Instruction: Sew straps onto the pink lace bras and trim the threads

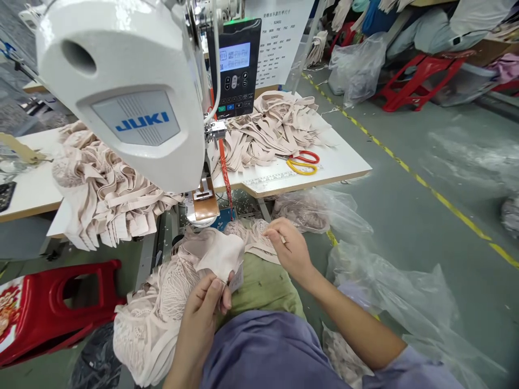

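The left hand pinched a beige cup (standing just above its thumb); the right hand, nearer the machine, seemed closed on lace lying to its left.

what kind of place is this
Probably a garment sewing workshop: a white JUKI industrial sewing machine, heaps of beige fabric straps on the white worktable, and beige lace garment pieces held in the left hand and right hand.

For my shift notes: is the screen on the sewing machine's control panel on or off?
On. The screen glows pale blue with dark symbols, and a green light shows along the top of the control panel.
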A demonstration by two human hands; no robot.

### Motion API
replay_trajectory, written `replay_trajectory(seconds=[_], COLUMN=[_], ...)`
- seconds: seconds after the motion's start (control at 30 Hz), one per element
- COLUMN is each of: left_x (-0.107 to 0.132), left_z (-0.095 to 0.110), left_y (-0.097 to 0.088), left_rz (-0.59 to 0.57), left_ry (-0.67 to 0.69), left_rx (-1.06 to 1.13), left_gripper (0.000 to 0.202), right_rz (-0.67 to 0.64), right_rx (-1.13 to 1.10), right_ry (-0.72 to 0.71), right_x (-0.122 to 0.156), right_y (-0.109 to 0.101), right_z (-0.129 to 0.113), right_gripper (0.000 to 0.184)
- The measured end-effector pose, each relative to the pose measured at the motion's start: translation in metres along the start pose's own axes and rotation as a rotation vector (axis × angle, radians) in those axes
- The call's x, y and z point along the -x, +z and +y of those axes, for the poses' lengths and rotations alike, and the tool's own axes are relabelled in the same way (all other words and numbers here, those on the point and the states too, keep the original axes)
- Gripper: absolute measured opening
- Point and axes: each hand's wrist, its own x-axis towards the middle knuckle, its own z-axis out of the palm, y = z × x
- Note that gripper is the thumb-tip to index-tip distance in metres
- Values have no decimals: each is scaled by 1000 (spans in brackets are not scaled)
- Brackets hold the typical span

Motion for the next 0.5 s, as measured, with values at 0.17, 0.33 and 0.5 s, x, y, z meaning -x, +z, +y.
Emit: replay_trajectory(seconds=[0.17, 0.33, 0.5], left_x=[-3, -3, -8], left_z=[6, 29, 94], left_y=[6, 9, -7], left_rz=[-26, -204, -255], left_ry=[-33, -109, 78], left_rx=[47, -162, -893], left_gripper=[37, 41, 41], right_rz=[-267, -521, -607], right_rx=[-57, -109, 27], right_ry=[-266, -551, -357], right_x=[4, 4, -7], right_y=[8, 23, 11], right_z=[-11, -36, -38], right_gripper=[53, 30, 29])
